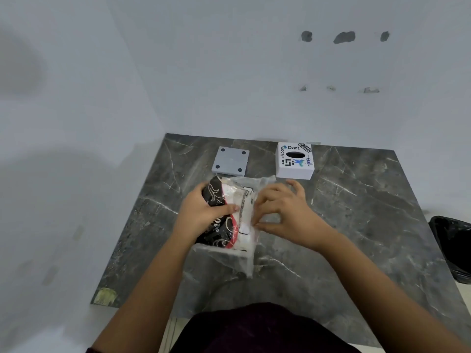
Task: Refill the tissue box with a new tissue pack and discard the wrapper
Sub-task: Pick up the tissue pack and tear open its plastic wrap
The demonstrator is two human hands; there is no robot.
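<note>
A tissue pack (230,217) in a clear plastic wrapper with a black and red printed side is held above the middle of the dark marble table (356,225). My left hand (201,212) grips its printed left side. My right hand (285,212) pinches the clear wrapper at the pack's right edge. The white cube tissue box (295,161), covered in stickers with an oval slot on top, stands at the back of the table. Its grey base plate (231,160) with four dark feet lies apart, to the left of the box.
A black bin bag (453,248) sits off the table's right edge. White walls close in behind and to the left. A patch of yellowish tape (105,296) marks the table's front left corner.
</note>
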